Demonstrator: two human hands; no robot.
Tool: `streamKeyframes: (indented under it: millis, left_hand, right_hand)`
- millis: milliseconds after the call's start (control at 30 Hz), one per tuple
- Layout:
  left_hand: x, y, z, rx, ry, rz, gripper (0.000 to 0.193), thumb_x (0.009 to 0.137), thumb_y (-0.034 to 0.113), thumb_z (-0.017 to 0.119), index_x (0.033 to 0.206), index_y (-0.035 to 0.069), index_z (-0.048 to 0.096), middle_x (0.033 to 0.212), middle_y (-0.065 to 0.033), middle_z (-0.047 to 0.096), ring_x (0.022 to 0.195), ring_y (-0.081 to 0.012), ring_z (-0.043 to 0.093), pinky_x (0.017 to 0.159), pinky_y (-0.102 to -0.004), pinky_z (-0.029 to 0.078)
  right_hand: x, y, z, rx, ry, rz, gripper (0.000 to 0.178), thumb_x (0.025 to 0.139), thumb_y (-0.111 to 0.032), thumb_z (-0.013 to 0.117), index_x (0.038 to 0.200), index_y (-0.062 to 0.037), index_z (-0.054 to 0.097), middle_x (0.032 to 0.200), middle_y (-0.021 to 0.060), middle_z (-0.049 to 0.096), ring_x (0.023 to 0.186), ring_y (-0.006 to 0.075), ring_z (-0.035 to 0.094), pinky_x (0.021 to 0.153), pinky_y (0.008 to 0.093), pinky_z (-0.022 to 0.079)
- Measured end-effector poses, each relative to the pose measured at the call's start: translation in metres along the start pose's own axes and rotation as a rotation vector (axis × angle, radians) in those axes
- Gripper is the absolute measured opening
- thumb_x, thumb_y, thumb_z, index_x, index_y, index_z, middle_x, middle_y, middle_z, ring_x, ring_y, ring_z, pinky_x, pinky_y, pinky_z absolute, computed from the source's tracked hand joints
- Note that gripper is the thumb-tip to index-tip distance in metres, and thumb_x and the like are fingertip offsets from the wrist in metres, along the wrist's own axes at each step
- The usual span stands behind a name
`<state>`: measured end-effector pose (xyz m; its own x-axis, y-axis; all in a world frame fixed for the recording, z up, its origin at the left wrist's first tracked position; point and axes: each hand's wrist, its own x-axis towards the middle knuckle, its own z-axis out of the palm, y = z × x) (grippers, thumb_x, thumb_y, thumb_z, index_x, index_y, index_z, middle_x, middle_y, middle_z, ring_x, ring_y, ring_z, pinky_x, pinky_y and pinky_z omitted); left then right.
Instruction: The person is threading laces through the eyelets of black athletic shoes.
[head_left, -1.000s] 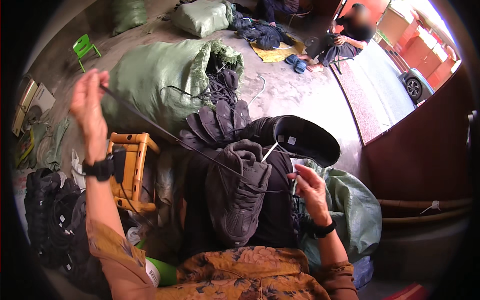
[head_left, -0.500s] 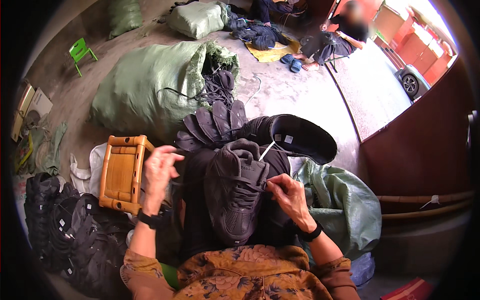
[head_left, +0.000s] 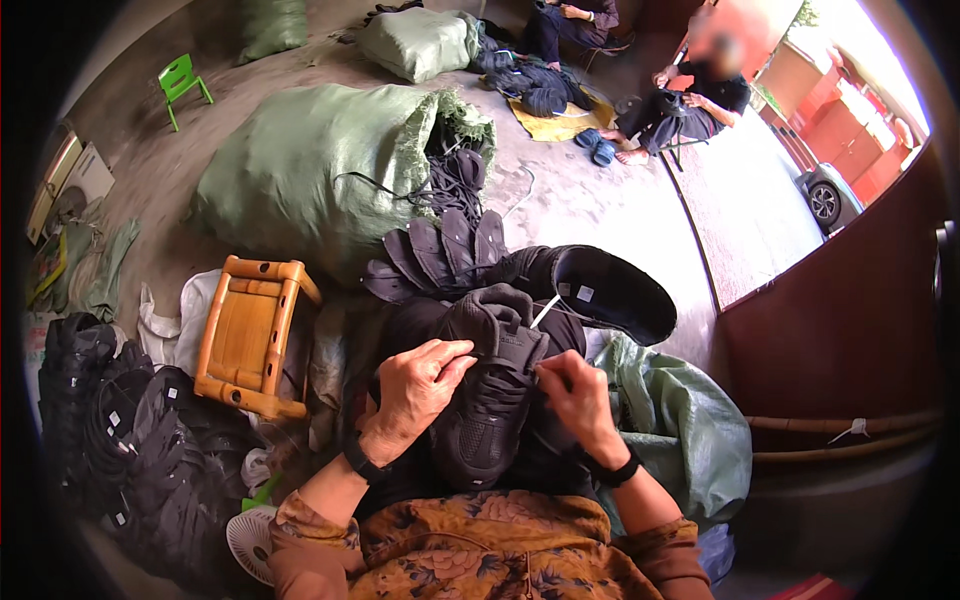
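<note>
A black shoe upper [head_left: 484,425] rests on my lap, toe toward me, with dark laces [head_left: 497,388] crossed over its front. A white strip [head_left: 546,311] stands out beside its tongue. At the upper's left edge my left hand [head_left: 413,393] is closed in a pinch, fingertips near the top eyelets, apparently on a shoelace. My right hand [head_left: 582,402] pinches a shoelace at the right edge. Just beyond, several more black uppers [head_left: 440,256] lie fanned out beside one turned open [head_left: 612,292].
A large green sack [head_left: 305,180] spills black uppers and laces. To my left are a bamboo stool [head_left: 243,335] and a pile of black uppers [head_left: 150,450]. Green sheeting [head_left: 675,420] lies right. Two people sit farther off, one on the right [head_left: 708,95]. A green chair [head_left: 179,78] stands far left.
My left hand has moved right and inward, from beside the bamboo stool to the upper's left edge, its fingers now pinched. My right hand stays at the right edge. The view has shifted slightly.
</note>
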<state>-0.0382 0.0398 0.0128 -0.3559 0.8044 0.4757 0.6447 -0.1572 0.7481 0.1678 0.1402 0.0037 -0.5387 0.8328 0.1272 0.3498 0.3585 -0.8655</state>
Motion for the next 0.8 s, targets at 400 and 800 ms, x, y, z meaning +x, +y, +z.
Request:
streamKeyframes:
  millis: [400, 800]
  left_hand:
    - [0.008, -0.006, -0.001, 0.003, 0.039, 0.091, 0.017, 0.079, -0.006, 0.066, 0.093, 0.004, 0.065, 0.086, -0.0104, 0.063, 0.078, -0.0294, 0.065, 0.066, -0.0365, 0.053]
    - [0.014, 0.010, 0.007, 0.490, -0.104, 0.326, 0.007, 0.078, 0.005, 0.066, 0.080, 0.005, 0.060, 0.078, -0.0082, 0.055, 0.072, -0.0248, 0.063, 0.062, -0.0353, 0.051]
  right_hand:
    - [-0.005, 0.003, -0.002, 0.052, -0.037, 0.052, 0.010, 0.092, -0.009, 0.061, 0.093, 0.0009, 0.058, 0.070, 0.0084, 0.065, 0.056, 0.0117, 0.060, 0.050, 0.0258, 0.048]
    - [-0.005, 0.008, 0.000, 0.115, -0.034, 0.047, 0.009, 0.093, -0.008, 0.061, 0.094, 0.0007, 0.058, 0.069, 0.0072, 0.064, 0.057, 0.0106, 0.060, 0.050, 0.0247, 0.049]
